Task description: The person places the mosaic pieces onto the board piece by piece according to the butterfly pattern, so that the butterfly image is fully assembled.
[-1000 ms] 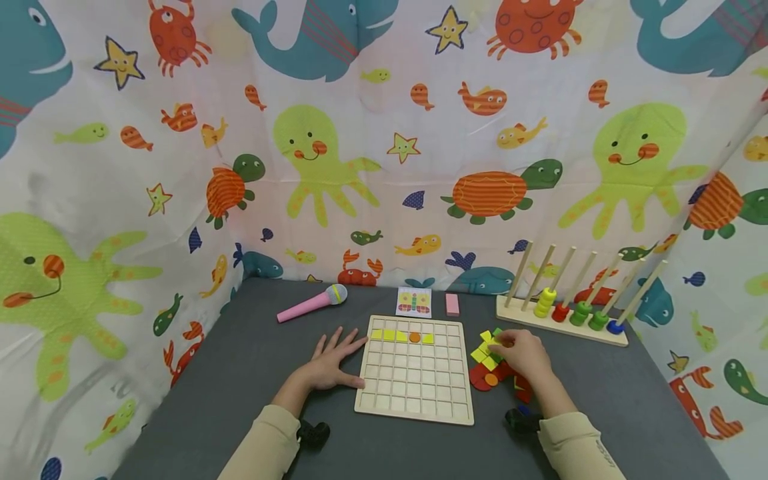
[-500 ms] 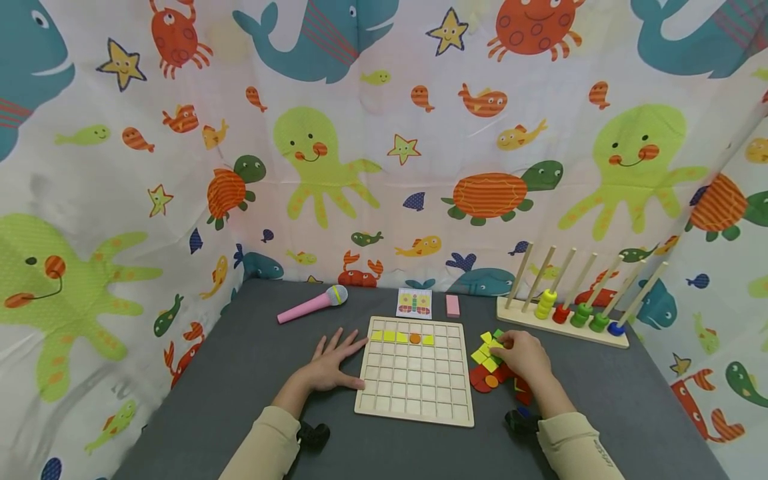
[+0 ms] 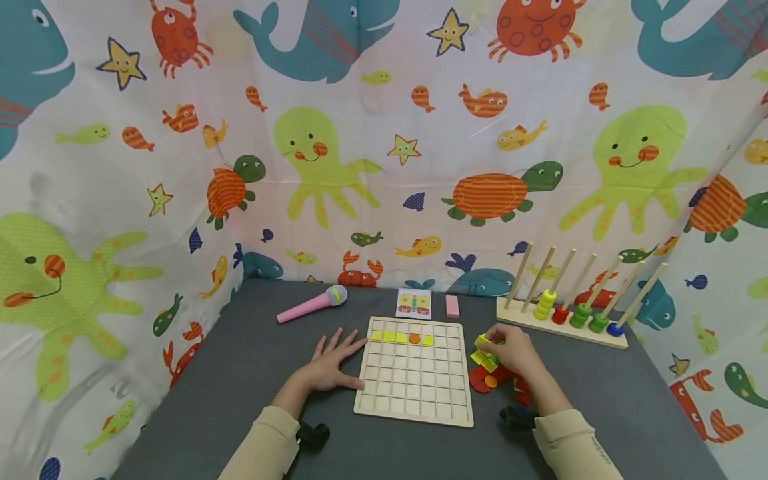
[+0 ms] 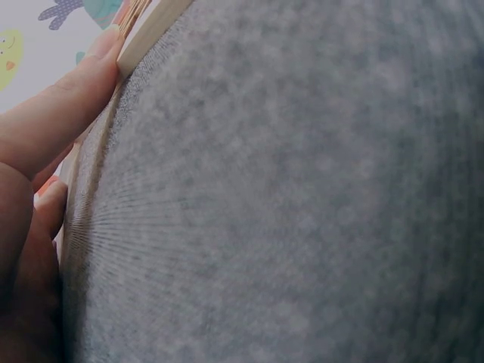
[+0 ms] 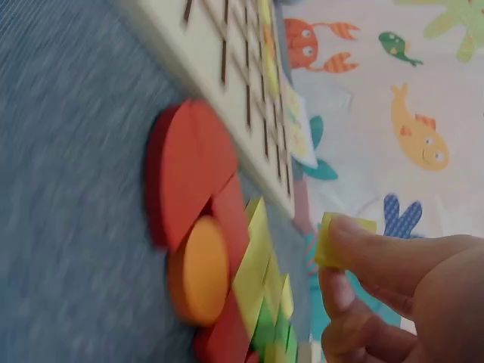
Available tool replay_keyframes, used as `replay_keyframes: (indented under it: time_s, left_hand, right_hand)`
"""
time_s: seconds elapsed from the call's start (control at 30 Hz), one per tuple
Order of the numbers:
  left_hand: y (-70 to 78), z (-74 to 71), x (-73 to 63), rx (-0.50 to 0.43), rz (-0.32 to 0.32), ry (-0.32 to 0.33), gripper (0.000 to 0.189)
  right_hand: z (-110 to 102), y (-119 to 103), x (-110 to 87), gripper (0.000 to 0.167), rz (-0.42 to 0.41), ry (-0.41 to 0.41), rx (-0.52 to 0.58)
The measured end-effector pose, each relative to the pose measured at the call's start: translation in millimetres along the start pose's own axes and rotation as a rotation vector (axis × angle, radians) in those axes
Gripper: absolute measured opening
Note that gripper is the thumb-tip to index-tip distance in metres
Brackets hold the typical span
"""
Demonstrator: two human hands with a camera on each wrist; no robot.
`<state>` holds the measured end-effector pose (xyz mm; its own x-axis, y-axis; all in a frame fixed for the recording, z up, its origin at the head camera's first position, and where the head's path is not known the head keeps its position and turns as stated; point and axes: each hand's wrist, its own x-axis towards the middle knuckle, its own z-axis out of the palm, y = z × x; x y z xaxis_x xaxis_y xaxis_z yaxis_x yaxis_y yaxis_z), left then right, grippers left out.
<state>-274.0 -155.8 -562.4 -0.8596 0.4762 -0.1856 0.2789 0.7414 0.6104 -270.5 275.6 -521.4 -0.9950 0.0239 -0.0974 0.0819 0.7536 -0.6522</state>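
Note:
A yellow square block [image 5: 325, 249] is pinched between the thumb and fingertips of my right hand [image 3: 517, 352], just above the loose pieces. Below it lie more yellow blocks [image 3: 485, 361], green ones, red pieces [image 5: 193, 170] and an orange disc [image 5: 203, 268]. To their left is a wooden grid board [image 3: 414, 380]. Its upper row holds several yellow pieces [image 3: 389, 335] and an orange disc [image 3: 415, 339]. With fingers spread, my left hand [image 3: 326, 369] lies flat beside the board, its thumb and a fingertip touching the left edge.
Behind the board are a patterned picture card [image 3: 414, 304] and a pink block [image 3: 452, 306]. A pink toy microphone [image 3: 312, 305] lies at the back left. At the back right stands a peg rack [image 3: 561, 322] with coloured rings. A printed cloth borders the grey table.
My right hand has come up a little and to the left from the pile, with a yellow block now visible in its pinch. My left hand stays on the board's edge.

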Motion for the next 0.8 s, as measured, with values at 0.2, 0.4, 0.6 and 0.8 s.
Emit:
replay_keyframes:
  time_s: [0.2,0.4,0.6,0.8]
  left_hand:
    - [-1.7,1.6,0.0,-0.032,0.007,-0.009,0.106]
    - [-2.0,1.2,-0.6,-0.025,0.014,-0.006,0.107]
    - [-1.1,-0.8,-0.3,-0.024,0.021,-0.005,0.105]
    - [-1.6,-0.3,0.2,-0.013,0.012,-0.003,0.105]
  right_hand:
    - [12.1,-18.7,4.0,0.024,-0.045,-0.016,0.039]
    - [30.5,-35.3,12.3,0.022,-0.082,-0.012,0.075]
    - [46.5,-45.3,22.4,0.015,-0.09,0.01,0.102]
    - [55.8,-48.3,30.8,0.012,-0.083,-0.014,0.085]
